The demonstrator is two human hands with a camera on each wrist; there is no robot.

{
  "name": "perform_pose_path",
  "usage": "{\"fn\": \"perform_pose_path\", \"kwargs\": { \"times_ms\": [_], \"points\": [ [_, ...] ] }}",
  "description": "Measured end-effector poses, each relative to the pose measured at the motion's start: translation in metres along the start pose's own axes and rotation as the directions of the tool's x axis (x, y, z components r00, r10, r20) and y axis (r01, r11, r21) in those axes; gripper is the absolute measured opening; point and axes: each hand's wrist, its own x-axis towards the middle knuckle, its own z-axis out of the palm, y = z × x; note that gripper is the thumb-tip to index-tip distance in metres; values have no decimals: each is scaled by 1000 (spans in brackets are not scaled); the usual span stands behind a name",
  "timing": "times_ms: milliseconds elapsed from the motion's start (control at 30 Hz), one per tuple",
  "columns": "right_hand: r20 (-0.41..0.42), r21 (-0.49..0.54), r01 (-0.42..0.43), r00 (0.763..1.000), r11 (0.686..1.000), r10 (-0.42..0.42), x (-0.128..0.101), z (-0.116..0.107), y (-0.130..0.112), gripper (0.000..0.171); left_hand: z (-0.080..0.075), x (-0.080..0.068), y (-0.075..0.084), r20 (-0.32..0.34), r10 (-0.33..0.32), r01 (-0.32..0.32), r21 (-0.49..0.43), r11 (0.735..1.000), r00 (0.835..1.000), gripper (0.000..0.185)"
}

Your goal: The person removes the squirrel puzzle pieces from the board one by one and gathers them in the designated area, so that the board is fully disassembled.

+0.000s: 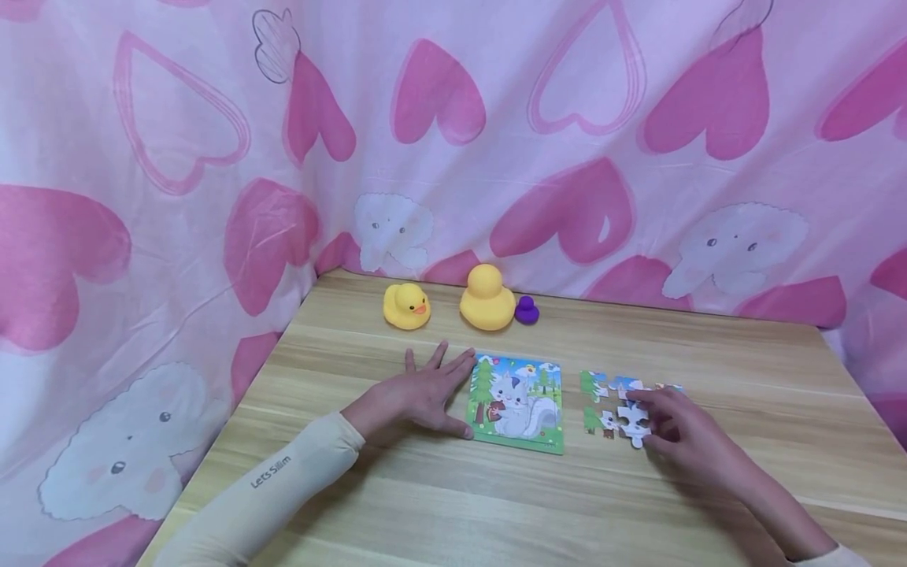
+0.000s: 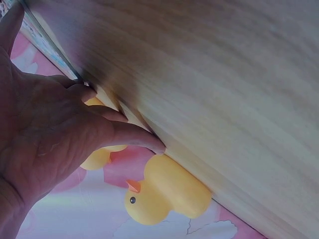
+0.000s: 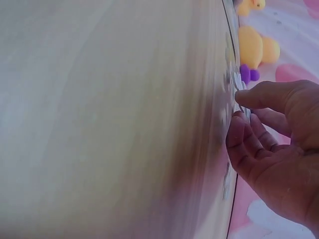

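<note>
A picture board (image 1: 517, 417) with a grey squirrel on it lies flat at the table's middle. My left hand (image 1: 432, 394) rests at its left side with fingers spread, thumb and a fingertip at the edge. Right of the board, several jigsaw puzzle pieces (image 1: 594, 386) lie in loose rows. My right hand (image 1: 683, 425) is over them and pinches a pale puzzle piece (image 1: 635, 435) between thumb and fingers. In the right wrist view, the right hand (image 3: 279, 144) has its fingers curled, and the pinched piece shows only edge-on. Some pieces are partly hidden under that hand.
Behind the board stand a small yellow rubber duck (image 1: 406, 309), a larger yellow duck (image 1: 486, 299) and a tiny purple duck (image 1: 527, 310). The wooden table (image 1: 453, 512) ends at a pink heart-print curtain (image 1: 439, 173) at the back and left.
</note>
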Motion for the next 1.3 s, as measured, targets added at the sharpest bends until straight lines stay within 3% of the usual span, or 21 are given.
{"fn": "perform_pose_path", "kwargs": {
  "times_ms": [700, 867, 1000, 1100, 1300],
  "points": [
    [42, -102, -45, 998, 994, 50, -2, -2, 4, 59, 1, 1, -1, -2, -3, 3, 14, 1000, 1000, 126],
    [35, -124, -16, 999, 992, 21, 0, -4, 2, 61, 0, 1, -1, 4, -5, 5, 17, 1000, 1000, 126],
    [44, -154, -31, 998, 988, 38, 5, -6, -9, 60, -1, 2, 0, 5, -2, 2, 22, 1000, 1000, 126],
    [66, -123, -53, 996, 991, 61, 13, -4, -22, 58, -1, 2, 0, 6, 1, -1, 22, 1000, 1000, 126],
    [140, -63, -81, 986, 995, 89, 36, 17, -50, 52, -1, 1, 0, 8, -6, 6, 13, 1000, 1000, 126]
  ]
}}
